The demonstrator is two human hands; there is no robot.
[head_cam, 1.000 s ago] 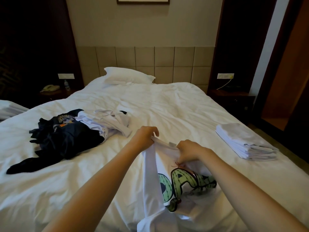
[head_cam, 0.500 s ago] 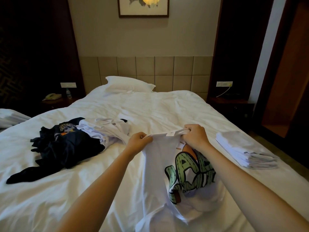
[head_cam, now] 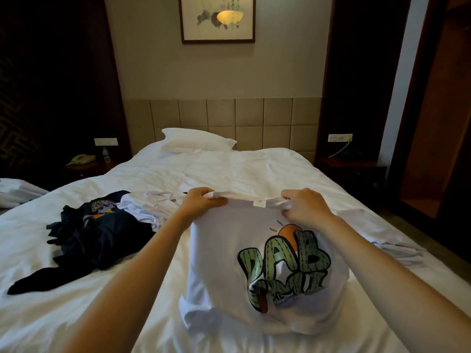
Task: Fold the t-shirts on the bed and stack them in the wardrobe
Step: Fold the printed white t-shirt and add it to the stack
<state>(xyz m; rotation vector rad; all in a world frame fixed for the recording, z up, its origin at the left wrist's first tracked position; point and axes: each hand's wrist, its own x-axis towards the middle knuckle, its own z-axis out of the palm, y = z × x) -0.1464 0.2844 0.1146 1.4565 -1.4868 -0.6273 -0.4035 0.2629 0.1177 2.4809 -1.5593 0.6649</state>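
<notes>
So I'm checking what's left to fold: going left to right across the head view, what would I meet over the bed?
Dark t-shirts → rumpled white t-shirts → left hand → right hand, both hands gripping the top edge of the printed t-shirt → folded white stack.

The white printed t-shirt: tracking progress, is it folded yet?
Unfolded: left hand and right hand hold the t-shirt up by its collar, body hanging bunched onto the bed.

Clothes heap (head_cam: 102, 233) left, bare bed (head_cam: 229, 171) beyond
</notes>
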